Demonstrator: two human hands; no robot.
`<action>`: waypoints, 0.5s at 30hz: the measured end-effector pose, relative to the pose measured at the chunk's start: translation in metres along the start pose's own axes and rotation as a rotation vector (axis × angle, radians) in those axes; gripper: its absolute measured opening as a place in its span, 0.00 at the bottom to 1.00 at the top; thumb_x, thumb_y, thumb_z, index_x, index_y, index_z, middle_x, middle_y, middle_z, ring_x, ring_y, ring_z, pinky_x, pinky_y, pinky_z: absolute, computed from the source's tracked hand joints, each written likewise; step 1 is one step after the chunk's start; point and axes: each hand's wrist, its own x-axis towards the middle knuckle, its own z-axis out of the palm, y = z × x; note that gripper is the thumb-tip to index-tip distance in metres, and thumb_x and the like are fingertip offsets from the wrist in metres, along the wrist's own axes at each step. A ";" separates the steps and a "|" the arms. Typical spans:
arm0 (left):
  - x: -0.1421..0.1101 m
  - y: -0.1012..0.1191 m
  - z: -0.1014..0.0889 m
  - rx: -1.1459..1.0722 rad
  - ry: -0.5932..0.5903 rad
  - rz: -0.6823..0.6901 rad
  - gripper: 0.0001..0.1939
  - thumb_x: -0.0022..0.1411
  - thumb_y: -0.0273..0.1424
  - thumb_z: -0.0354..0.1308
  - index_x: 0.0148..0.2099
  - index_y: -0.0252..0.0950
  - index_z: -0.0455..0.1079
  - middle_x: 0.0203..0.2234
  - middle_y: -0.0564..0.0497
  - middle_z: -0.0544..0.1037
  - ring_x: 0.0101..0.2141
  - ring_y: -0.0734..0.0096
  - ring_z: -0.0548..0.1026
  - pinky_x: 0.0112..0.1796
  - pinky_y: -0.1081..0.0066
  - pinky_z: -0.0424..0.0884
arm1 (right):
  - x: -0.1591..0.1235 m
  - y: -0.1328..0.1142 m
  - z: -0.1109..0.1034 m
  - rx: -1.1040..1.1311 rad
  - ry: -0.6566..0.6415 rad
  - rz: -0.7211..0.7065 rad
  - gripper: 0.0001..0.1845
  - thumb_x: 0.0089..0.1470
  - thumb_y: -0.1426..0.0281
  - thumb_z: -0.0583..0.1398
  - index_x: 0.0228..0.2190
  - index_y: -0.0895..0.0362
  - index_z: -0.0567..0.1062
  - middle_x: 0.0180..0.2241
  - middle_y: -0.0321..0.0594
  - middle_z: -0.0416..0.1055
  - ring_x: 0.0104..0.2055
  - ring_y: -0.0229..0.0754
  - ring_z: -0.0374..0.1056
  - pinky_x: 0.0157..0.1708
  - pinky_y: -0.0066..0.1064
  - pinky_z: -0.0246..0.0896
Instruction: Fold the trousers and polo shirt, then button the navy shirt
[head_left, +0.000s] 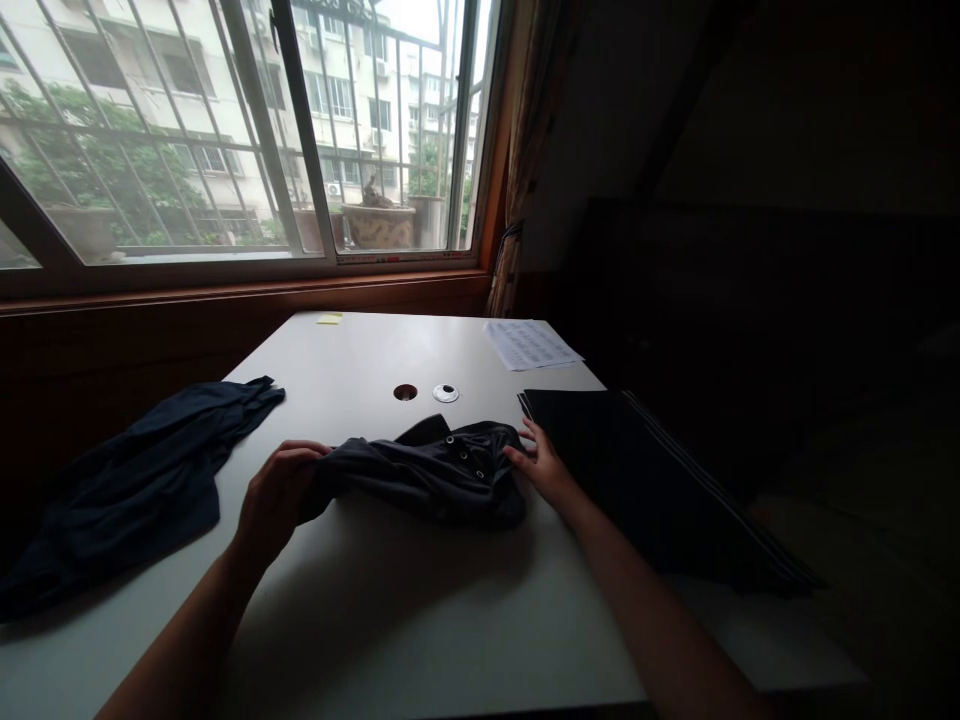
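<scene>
My left hand [276,498] is closed on one end of a dark garment with light round buttons [427,475]. Fingers bent over the top edge, knuckles up, cloth bunched just past the fingertips. Thumb is out of sight, so can't tell exactly how tight the pinch is. My right hand [541,465] is at the other end: fingers spread and slightly curled, thumb apart from them, fingertips against the collar-like right edge. That grip is part open; can't tell if any cloth is pinched in it or only touched.

Garment is crumpled between both hands, over the near-middle part of the white table [360,360], with a shadow on the tabletop below it. Left part looks raised; can't tell whether the right part rests on the surface. Buttons face up, toward the right end.

Left of my left hand, apart from it: dark blue garment [150,480], wrinkled, laid along the table's left edge. Right of my right hand, near it: flat dark cloth with pale edge lines [645,480], on the table's right side. Beyond the held garment: round hole [406,393], round silver fitting [445,394] beside it, printed sheets [531,344] at far right, yellow note [330,318] at far left. Window [247,130] behind.
</scene>
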 end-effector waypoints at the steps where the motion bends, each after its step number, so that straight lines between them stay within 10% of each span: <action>1: -0.001 0.001 -0.001 -0.044 0.048 -0.032 0.07 0.70 0.37 0.53 0.43 0.39 0.68 0.42 0.47 0.77 0.41 0.63 0.77 0.43 0.60 0.75 | -0.001 -0.001 0.000 -0.015 -0.005 -0.003 0.43 0.51 0.49 0.64 0.63 0.53 0.61 0.58 0.53 0.65 0.48 0.50 0.71 0.51 0.47 0.67; 8: -0.004 0.000 -0.002 -0.222 0.139 -0.281 0.10 0.67 0.39 0.55 0.44 0.39 0.65 0.40 0.46 0.79 0.40 0.62 0.78 0.38 0.62 0.77 | -0.003 -0.015 0.005 -0.186 -0.147 -0.129 0.29 0.52 0.56 0.64 0.54 0.53 0.74 0.43 0.44 0.75 0.34 0.43 0.68 0.44 0.41 0.68; 15: -0.003 0.000 -0.003 -0.255 -0.182 -0.361 0.10 0.65 0.38 0.52 0.39 0.37 0.68 0.34 0.46 0.79 0.32 0.65 0.76 0.31 0.67 0.74 | -0.004 -0.020 0.005 -0.267 -0.212 -0.108 0.15 0.48 0.58 0.63 0.33 0.54 0.81 0.31 0.41 0.74 0.38 0.48 0.68 0.42 0.39 0.65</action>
